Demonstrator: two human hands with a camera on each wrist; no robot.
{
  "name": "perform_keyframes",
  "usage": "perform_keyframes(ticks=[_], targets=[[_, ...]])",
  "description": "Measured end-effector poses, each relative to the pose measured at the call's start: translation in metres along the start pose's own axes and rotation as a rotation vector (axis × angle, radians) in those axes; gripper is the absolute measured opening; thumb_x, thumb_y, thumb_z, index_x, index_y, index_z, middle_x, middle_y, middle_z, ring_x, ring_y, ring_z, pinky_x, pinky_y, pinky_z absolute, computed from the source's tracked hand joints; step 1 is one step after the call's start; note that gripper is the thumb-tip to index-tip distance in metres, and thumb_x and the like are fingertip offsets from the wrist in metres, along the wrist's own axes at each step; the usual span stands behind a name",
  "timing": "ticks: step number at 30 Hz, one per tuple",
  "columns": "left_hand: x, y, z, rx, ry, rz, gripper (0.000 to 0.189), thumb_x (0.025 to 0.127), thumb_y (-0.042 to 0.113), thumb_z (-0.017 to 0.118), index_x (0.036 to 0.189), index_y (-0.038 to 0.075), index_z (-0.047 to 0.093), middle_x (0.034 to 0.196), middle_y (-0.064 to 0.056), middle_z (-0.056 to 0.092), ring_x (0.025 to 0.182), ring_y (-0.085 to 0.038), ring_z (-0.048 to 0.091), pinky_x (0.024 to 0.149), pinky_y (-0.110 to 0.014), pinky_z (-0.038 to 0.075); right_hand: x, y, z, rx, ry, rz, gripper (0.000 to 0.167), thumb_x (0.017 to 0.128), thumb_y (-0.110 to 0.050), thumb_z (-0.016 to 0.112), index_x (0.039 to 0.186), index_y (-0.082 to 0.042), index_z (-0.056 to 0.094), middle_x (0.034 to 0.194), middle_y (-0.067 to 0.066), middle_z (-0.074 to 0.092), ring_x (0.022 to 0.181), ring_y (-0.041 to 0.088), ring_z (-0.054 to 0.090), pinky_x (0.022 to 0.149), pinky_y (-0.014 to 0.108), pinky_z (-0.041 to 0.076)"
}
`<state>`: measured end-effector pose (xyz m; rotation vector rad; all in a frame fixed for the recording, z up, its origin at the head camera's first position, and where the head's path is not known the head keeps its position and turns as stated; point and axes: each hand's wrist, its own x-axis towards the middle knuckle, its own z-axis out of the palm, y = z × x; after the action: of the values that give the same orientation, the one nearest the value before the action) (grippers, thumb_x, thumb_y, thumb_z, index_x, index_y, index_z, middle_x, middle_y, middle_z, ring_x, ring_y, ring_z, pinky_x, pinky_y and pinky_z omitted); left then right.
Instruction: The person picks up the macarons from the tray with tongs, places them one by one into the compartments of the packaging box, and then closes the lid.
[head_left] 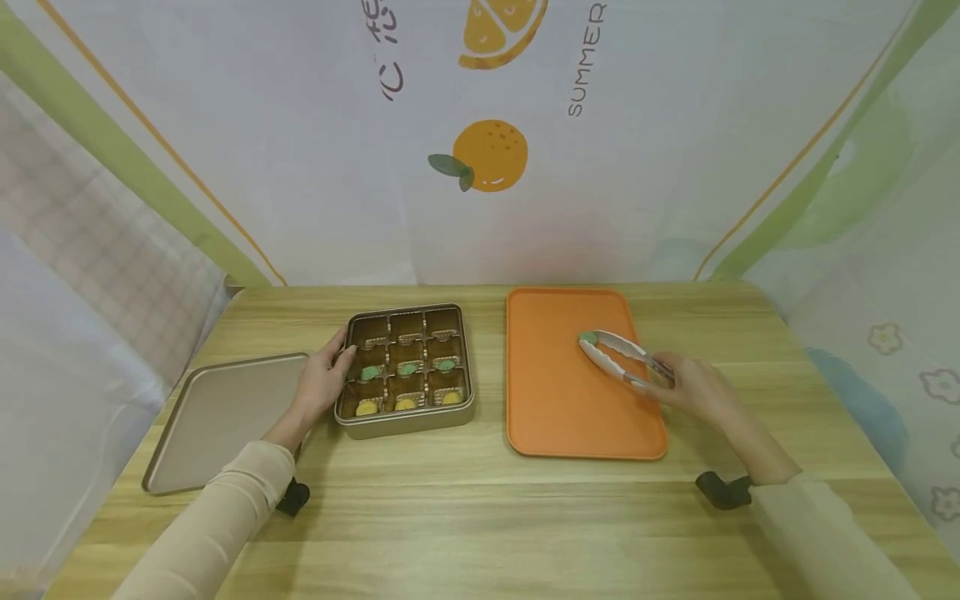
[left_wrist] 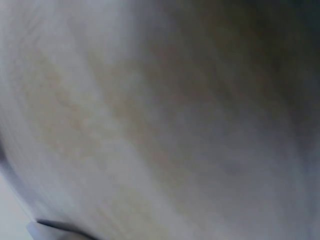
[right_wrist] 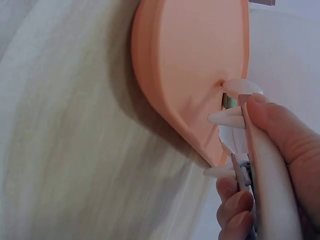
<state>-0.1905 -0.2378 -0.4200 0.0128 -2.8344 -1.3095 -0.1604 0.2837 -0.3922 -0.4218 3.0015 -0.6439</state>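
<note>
A square metal tin (head_left: 411,423) holds a gold divided insert. Yellow pieces (head_left: 405,404) sit in its near row of compartments and green pieces (head_left: 407,368) in the middle row; none show in the far row. My left hand (head_left: 324,382) holds the tin's left side, thumb over the rim. With my right hand (head_left: 693,385) I grip white-tipped tongs (head_left: 617,347) above the orange tray (head_left: 555,400). Between the tong tips is a small green piece (head_left: 588,337). In the right wrist view, my thumb and curled fingers squeeze the tongs (right_wrist: 267,175).
A shallow, flat metal lid or tray (head_left: 236,412) lies at the left of the wooden table (head_left: 480,517), beside my left forearm. Printed cloth (head_left: 337,208) hangs behind the table's far edge. The left wrist view is blurred, showing mostly the pale wood surface (left_wrist: 75,125).
</note>
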Motion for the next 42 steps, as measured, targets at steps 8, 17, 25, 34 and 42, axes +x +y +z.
perform_keyframes(ticks=[8, 17, 25, 34, 42], targets=[[0.0, 0.001, 0.0, -0.005, 0.004, -0.004, 0.055, 0.103, 0.029, 0.038, 0.15, 0.007, 0.019, 0.146, -0.023, 0.035, 0.04, -0.005, 0.027, 0.042, -0.024, 0.033, -0.002, 0.001, 0.001, -0.01, 0.002, -0.001, 0.047, 0.083, -0.025, 0.072, 0.114, 0.008, 0.058, 0.06, -0.003, 0.04, 0.05, 0.011, 0.037, 0.046, 0.024, 0.028], [0.0, 0.001, 0.002, -0.007, 0.01, -0.001, 0.055, 0.103, 0.028, 0.038, 0.15, 0.007, 0.02, 0.119, -0.029, 0.055, 0.04, -0.005, 0.027, 0.041, -0.023, 0.032, -0.002, 0.0, 0.001, -0.018, 0.016, -0.02, 0.056, 0.084, -0.027, 0.072, 0.121, 0.01, 0.055, 0.057, -0.004, 0.036, 0.048, 0.009, 0.033, 0.044, 0.023, 0.027], [-0.001, 0.001, 0.001, -0.015, 0.008, 0.0, 0.056, 0.103, 0.031, 0.037, 0.15, 0.008, 0.019, 0.117, -0.027, 0.056, 0.039, -0.004, 0.027, 0.04, -0.023, 0.032, 0.002, -0.013, -0.001, 0.018, 0.017, -0.036, 0.046, 0.085, -0.032, 0.07, 0.112, 0.004, 0.058, 0.06, -0.002, 0.038, 0.049, 0.009, 0.034, 0.044, 0.023, 0.028], [-0.001, 0.002, -0.001, -0.004, 0.002, -0.004, 0.056, 0.103, 0.031, 0.037, 0.15, 0.008, 0.019, 0.13, -0.029, 0.05, 0.039, -0.005, 0.027, 0.041, -0.024, 0.033, 0.03, -0.059, 0.002, 0.034, 0.014, -0.122, 0.035, 0.082, -0.03, 0.073, 0.096, -0.002, 0.058, 0.062, -0.001, 0.04, 0.053, 0.012, 0.034, 0.047, 0.025, 0.027], [-0.003, 0.004, -0.001, 0.007, 0.006, -0.004, 0.056, 0.103, 0.032, 0.037, 0.15, 0.008, 0.019, 0.13, -0.029, 0.05, 0.038, -0.004, 0.028, 0.04, -0.023, 0.033, 0.055, -0.106, 0.011, -0.014, 0.034, -0.208, 0.035, 0.077, -0.036, 0.077, 0.09, -0.01, 0.058, 0.063, -0.003, 0.043, 0.054, 0.011, 0.034, 0.05, 0.025, 0.027]])
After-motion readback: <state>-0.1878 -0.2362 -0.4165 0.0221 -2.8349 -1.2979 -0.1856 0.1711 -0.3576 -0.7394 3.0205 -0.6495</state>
